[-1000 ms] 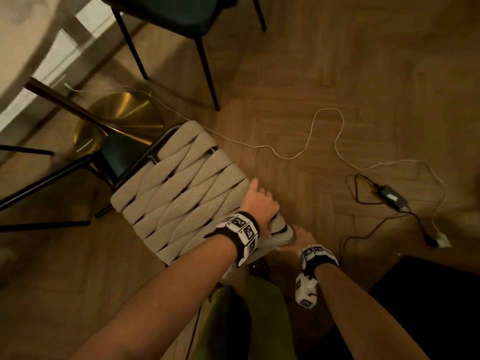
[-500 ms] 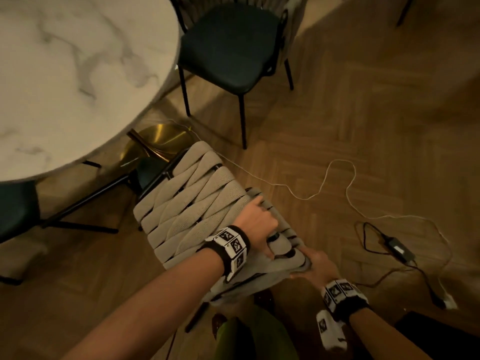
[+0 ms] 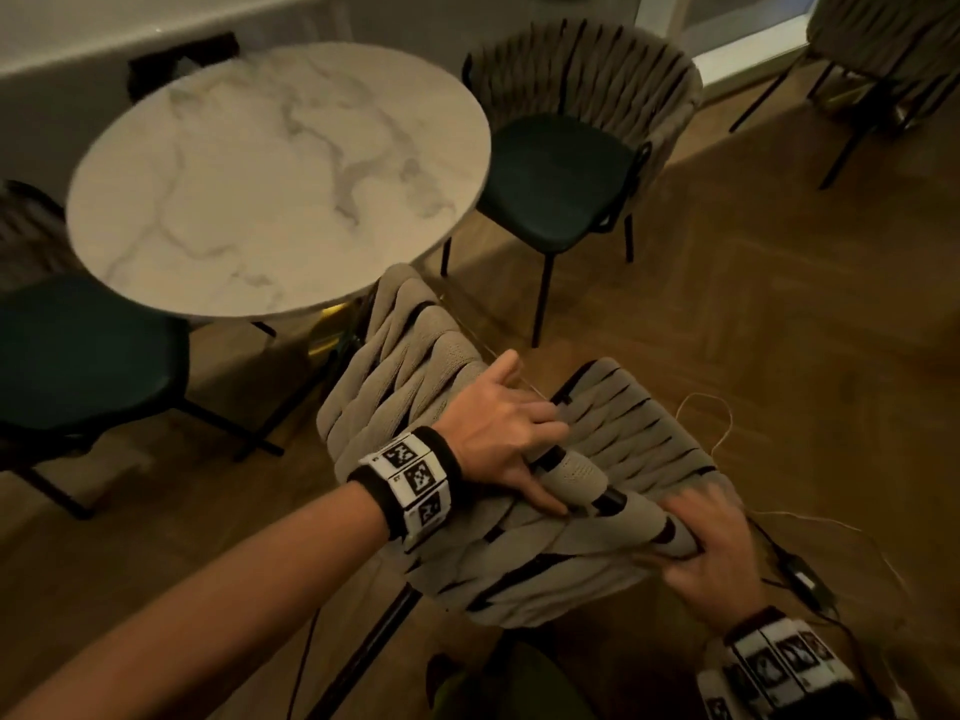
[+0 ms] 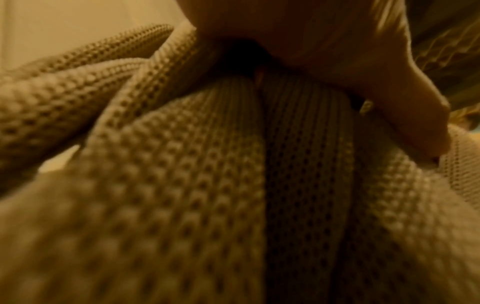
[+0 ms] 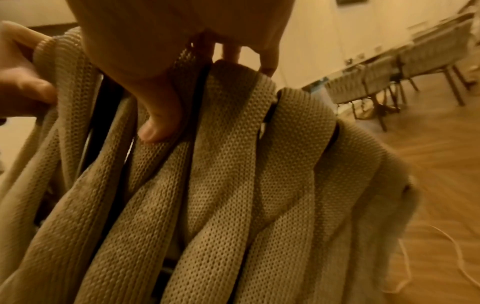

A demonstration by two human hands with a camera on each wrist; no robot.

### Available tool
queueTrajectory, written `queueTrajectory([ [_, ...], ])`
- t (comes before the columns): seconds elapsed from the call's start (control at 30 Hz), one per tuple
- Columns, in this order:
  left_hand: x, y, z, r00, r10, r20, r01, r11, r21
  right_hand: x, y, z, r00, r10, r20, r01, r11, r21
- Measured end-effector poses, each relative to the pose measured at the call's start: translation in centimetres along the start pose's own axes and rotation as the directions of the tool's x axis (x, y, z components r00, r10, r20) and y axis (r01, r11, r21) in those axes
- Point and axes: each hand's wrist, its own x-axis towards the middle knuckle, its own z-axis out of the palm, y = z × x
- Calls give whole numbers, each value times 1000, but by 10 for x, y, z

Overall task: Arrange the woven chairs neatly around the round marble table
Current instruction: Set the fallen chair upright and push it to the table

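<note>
A beige woven chair (image 3: 415, 387) stands right in front of me, its curved back toward me, at the near edge of the round marble table (image 3: 270, 174). My left hand (image 3: 511, 439) grips the top rail of its back, fingers curled over the woven straps (image 4: 182, 185). My right hand (image 3: 711, 537) grips the same rail further right, thumb pressed on the outer straps (image 5: 233, 164). A second woven chair (image 3: 571, 148) with a dark green seat stands at the table's right. A dark green seat (image 3: 83, 350) of another chair sits at the table's left.
White and black cables with a power adapter (image 3: 802, 579) lie on the wooden floor (image 3: 779, 330) to my right, near the held chair. Another woven chair (image 3: 883, 49) stands far right by the window. A wall runs behind the table.
The view has swung upward, bringing the whole tabletop and the right chair into sight. Both hands keep hold of the chair back, which now sits closer in the picture and turned.
</note>
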Motion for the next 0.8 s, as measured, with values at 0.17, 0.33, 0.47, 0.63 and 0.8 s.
queueTrajectory([
  [0.17, -84, 2, -11, 987, -24, -160, 20, 999, -26, -24, -60, 22, 977, -213, -34, 213, 977, 15],
  [0.33, -155, 12, -4, 995, -92, -41, 91, 995, -31, -48, -38, 52, 929, -229, 292, 268, 958, -99],
  [0.47, -182, 23, 16, 991, -127, 45, 128, 991, -31, -52, -18, 75, 881, -139, 451, 174, 984, -36],
  [0.63, -207, 17, 11, 984, -179, -19, 179, 984, -15, -33, -34, 81, 855, -202, 478, 254, 966, -45],
  [0.8, -246, 17, 6, 953, -289, -88, 286, 957, -40, -5, -62, 65, 810, -302, 503, 430, 889, -159],
])
